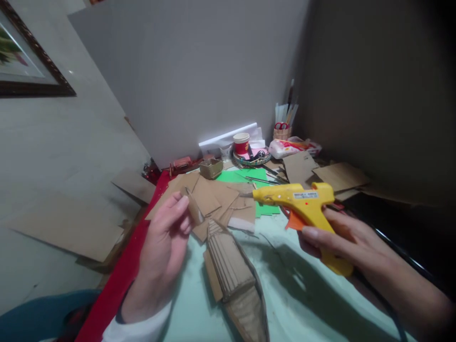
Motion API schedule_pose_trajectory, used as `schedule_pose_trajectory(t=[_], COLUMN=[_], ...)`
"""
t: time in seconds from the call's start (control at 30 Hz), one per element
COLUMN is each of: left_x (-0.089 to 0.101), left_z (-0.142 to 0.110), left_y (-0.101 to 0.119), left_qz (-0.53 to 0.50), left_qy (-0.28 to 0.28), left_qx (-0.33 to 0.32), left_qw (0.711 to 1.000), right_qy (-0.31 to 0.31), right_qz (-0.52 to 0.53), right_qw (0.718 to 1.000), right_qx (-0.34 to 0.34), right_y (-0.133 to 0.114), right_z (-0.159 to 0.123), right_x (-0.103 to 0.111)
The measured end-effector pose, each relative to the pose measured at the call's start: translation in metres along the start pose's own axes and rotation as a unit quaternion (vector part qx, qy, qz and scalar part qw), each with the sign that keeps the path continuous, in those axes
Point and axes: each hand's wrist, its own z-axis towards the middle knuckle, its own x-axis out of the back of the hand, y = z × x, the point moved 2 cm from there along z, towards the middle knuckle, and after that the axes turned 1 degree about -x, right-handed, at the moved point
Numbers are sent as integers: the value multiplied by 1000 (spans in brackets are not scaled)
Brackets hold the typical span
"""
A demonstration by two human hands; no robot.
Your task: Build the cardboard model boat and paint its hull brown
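Note:
A yellow hot glue gun with an orange trigger is gripped by my right hand, its nozzle pointing left. Between the thumb and fingers of my left hand is a small cardboard piece, held up and apart from the nozzle. Below and between the hands, a boat-shaped cardboard model rests on the pale green tablecloth. Its upper part is ribbed with layered strips. A cardboard strip stands along the model's left side.
Cardboard sheets and green paper lie beyond the model. Farther back are a small box, a red paper cup on a round tray, a plastic packet and a holder with scissors. A grey panel rises behind.

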Motion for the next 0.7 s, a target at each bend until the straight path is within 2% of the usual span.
schedule_pose_trajectory(t=[0.07,0.17,0.23,0.3,0.43,0.53,0.63,0.7], left_x=[-1,-1,-1,0,-3,-6,-11,-16], left_z=[0,1,1,2,4,9,11,10], left_y=[-3,-5,-5,-3,-5,-15,-26,-30], left_qz=[-5,2,15,22,28,18,16,18], left_qy=[-11,-16,15,50,48,37,27,28], left_qx=[-4,-17,-34,-50,-52,-28,15,27], left_qw=[1000,1000,999,997,997,999,999,999], right_qy=[9,-5,-28,-50,-80,-82,-78,-95], right_qz=[72,193,244,267,280,240,156,147], right_qw=[997,979,962,954,951,961,973,964], right_qx=[2,60,118,127,107,106,149,199], right_y=[-9,-19,-20,-14,5,9,5,4], right_z=[6,22,34,44,51,47,37,31], right_x=[2,3,4,4,3,2,4,3])
